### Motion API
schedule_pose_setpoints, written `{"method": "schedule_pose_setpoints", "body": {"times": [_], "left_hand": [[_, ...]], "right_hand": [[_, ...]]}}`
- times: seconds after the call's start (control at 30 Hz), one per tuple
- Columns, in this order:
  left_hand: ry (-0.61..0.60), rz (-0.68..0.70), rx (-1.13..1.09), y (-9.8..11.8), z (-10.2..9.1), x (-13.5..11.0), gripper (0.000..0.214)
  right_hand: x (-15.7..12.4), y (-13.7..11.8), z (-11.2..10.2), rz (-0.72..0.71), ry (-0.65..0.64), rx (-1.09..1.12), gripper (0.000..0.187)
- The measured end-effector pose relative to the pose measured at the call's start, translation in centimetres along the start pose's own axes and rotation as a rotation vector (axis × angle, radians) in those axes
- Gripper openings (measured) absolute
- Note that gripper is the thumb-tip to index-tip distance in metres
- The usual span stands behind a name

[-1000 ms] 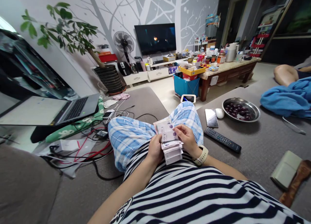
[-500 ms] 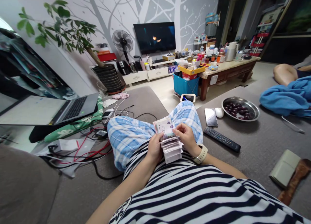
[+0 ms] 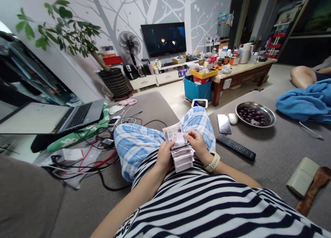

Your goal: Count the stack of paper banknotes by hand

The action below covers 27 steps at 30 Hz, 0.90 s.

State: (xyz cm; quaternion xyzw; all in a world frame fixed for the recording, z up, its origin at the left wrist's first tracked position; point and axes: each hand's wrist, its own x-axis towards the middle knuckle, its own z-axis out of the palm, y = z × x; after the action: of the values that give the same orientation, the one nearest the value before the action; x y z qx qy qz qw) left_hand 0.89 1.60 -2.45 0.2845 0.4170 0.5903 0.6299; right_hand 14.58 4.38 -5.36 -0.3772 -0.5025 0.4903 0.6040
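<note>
A thick stack of banknotes (image 3: 181, 155) rests in my lap over the striped shirt and blue plaid trousers. My left hand (image 3: 164, 156) grips the stack's left side. My right hand (image 3: 198, 145), with a pale watch on its wrist, pinches the top note (image 3: 174, 133), which is lifted and folded back from the stack. Both hands touch the notes.
On the grey sofa to my right lie a remote (image 3: 236, 146), a phone (image 3: 223, 123), a white mouse (image 3: 233, 118) and a metal bowl of dark fruit (image 3: 255, 114). Another person's knee (image 3: 302, 76) and a blue towel (image 3: 302, 100) are far right. A laptop (image 3: 77, 115) and cables (image 3: 98, 155) lie left.
My right hand has peeled the top note up and back from the stack. The view has shifted slightly; the stack stays in my lap.
</note>
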Motion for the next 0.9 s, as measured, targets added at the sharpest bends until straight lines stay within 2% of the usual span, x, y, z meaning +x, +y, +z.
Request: {"method": "schedule_pose_setpoints", "body": {"times": [0.27,0.57,0.9], "left_hand": [[0.059,0.09,0.046,-0.3,-0.4,0.7,0.028],[0.067,0.074,0.042,-0.6,-0.7,1.2,0.029],[0.062,0.09,0.069,-0.9,-1.0,1.3,0.026]], "right_hand": [[-0.2,-0.7,0.1,-0.049,-0.015,-0.012,0.029],[-0.7,-2.0,0.4,-0.073,-0.039,0.089,0.031],[-0.8,-1.7,0.3,-0.077,-0.037,0.138,0.027]]}}
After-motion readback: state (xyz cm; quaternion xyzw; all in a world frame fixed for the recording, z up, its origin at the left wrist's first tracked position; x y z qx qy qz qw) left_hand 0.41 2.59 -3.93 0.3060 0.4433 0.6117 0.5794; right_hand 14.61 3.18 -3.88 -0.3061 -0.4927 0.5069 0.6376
